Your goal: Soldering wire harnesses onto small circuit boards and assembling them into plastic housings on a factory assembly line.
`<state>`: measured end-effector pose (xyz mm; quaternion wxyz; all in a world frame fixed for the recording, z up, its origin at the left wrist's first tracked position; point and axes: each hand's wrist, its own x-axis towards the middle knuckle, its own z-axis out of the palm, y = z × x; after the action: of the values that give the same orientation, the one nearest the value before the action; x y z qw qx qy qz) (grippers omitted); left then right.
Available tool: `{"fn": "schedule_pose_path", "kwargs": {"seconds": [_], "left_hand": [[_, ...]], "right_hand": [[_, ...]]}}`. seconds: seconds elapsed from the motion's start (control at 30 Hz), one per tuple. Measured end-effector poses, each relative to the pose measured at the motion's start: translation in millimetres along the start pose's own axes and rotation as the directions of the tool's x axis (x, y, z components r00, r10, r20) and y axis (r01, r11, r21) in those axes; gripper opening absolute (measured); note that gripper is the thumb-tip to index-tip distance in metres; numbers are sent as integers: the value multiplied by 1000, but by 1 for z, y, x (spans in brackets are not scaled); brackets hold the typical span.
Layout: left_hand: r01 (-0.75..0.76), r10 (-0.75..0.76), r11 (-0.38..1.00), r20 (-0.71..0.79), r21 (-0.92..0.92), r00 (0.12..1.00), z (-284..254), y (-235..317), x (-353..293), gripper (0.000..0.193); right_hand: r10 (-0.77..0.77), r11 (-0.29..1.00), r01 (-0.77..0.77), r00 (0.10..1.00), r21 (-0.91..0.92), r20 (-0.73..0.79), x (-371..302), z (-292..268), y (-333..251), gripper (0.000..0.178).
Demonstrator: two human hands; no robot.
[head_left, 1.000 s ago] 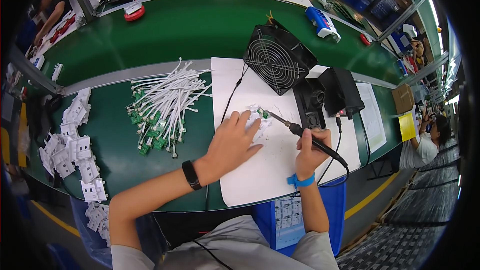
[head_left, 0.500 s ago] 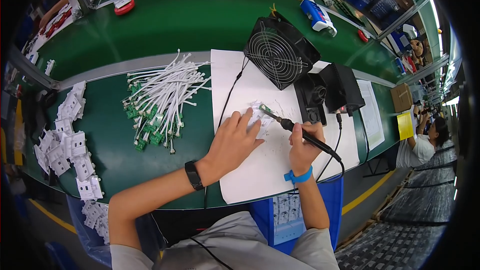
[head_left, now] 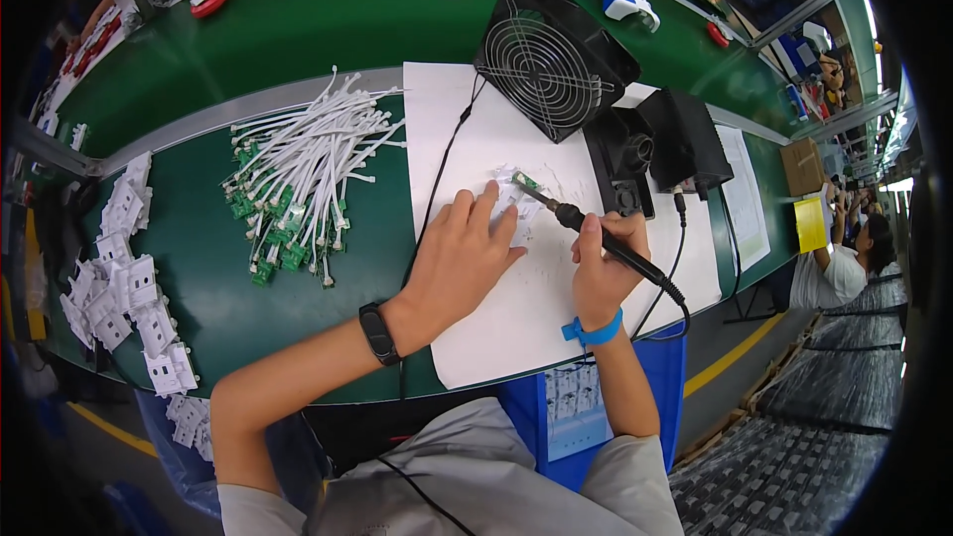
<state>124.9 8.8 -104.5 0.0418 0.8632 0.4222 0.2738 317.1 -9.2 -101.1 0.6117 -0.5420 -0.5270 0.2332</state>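
Observation:
My right hand point(head_left: 608, 263) is closed around the handle of a black soldering iron point(head_left: 620, 253). The iron's tip meets a small green circuit board point(head_left: 525, 181), which sits on a white plastic part point(head_left: 504, 189) on the white sheet point(head_left: 486, 333). Reaching in from the left, my left hand point(head_left: 459, 253) lies with its fingers stretched out and apart, the fingertips resting on or beside the white part. The exact contact is partly hidden by the fingers. Left of this hand is a heap of white cables point(head_left: 323, 144) with green boards point(head_left: 288, 243) at their ends.
A black fan point(head_left: 546, 65) stands beyond my hands, with a black iron stand point(head_left: 625, 164) and a black power unit point(head_left: 685, 144) to its right. White plastic parts point(head_left: 139, 283) pile along the left table edge. A blue bin point(head_left: 521, 407) is below the front edge.
The view has shifted slightly, so the table's things sit higher in the picture. Both hands keep nearly the same pose, with the iron's tip still at the small board.

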Motion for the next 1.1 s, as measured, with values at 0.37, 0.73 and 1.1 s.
{"fn": "schedule_pose_path", "kwargs": {"seconds": [0.37,0.73,1.1], "left_hand": [[6,-6,1000,-8,-2,1000,1,1,-2,49],[42,-43,999,-43,-12,998,6,2,0,47],[25,-24,999,-55,21,998,5,0,-3,47]], "right_hand": [[-49,999,49,997,7,-62,-3,-2,4,23],[-81,996,79,996,-42,-49,-1,-4,5,23],[-91,996,93,979,5,-181,-1,-12,7,26]]}}
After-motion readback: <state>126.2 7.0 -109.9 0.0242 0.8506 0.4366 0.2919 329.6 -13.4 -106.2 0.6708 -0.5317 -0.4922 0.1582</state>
